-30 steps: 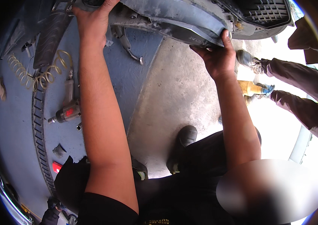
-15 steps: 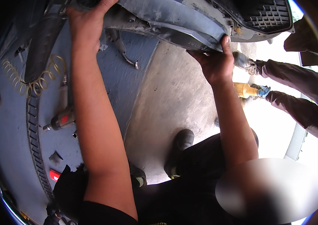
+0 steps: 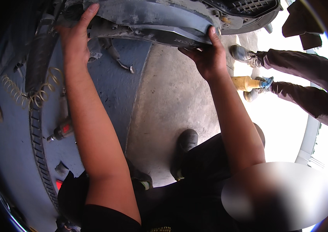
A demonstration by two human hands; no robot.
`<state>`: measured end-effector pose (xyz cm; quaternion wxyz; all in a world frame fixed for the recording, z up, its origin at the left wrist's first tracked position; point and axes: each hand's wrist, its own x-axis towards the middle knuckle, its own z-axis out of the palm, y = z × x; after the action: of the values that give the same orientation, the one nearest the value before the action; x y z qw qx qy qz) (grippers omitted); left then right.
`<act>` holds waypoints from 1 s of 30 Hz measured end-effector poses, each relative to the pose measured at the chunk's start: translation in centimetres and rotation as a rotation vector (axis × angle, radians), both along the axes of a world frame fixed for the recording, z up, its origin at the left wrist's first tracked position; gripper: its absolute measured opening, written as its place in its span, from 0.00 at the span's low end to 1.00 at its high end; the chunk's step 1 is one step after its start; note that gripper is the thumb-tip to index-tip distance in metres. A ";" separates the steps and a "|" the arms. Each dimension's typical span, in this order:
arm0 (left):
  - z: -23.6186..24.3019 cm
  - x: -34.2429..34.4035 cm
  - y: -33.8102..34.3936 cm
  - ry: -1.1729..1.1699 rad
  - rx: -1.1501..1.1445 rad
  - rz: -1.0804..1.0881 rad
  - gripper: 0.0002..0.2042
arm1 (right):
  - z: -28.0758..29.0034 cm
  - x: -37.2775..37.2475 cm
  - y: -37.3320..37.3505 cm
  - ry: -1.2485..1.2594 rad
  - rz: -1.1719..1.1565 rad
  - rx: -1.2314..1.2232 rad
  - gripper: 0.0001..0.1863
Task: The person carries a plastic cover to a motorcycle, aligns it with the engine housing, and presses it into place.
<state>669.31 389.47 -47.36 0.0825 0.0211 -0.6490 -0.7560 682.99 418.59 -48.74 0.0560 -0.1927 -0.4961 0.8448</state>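
A long grey and black scooter casing point(image 3: 156, 23) spans the top of the head view. My left hand point(image 3: 77, 36) grips its left end, thumb up along the edge and fingers mostly hidden. My right hand point(image 3: 206, 58) is closed on the lower right edge, thumb on the face and fingers underneath. A perforated black housing point(image 3: 251, 7) sits behind the casing's right end. A curved metal part point(image 3: 121, 62) hangs below it, and a dark cylindrical part point(image 3: 40, 54) is left of my left hand.
An impact wrench point(image 3: 63, 129), a coiled hose point(image 3: 40, 89), a slotted track point(image 3: 38, 139) and small pieces point(image 3: 61, 168) lie on the blue surface point(image 3: 5, 154). A person's legs point(image 3: 299, 65) in dark trousers stand at right on concrete point(image 3: 168, 96), beside a yellow bottle point(image 3: 243, 83).
Both hands and the casing have shifted left and slightly upward in the view, keeping their grip. The person's legs and floor items appear slightly shifted as well.
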 end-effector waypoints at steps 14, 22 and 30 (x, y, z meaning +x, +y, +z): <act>1.5 1.2 0.5 -0.092 0.001 -0.003 0.44 | -0.5 -0.3 -0.1 -0.001 -0.033 0.005 0.50; 1.2 1.7 0.7 0.035 0.023 0.022 0.50 | -0.3 -0.1 -0.6 -0.002 0.000 0.017 0.48; 2.2 1.5 -5.6 -0.201 0.713 -0.588 0.56 | -0.5 -0.3 -0.4 0.022 0.016 0.039 0.47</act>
<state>670.80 383.88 -45.15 -0.2107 -0.0634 -0.3319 -0.9173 682.71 418.18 -49.21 0.0583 -0.1781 -0.5135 0.8374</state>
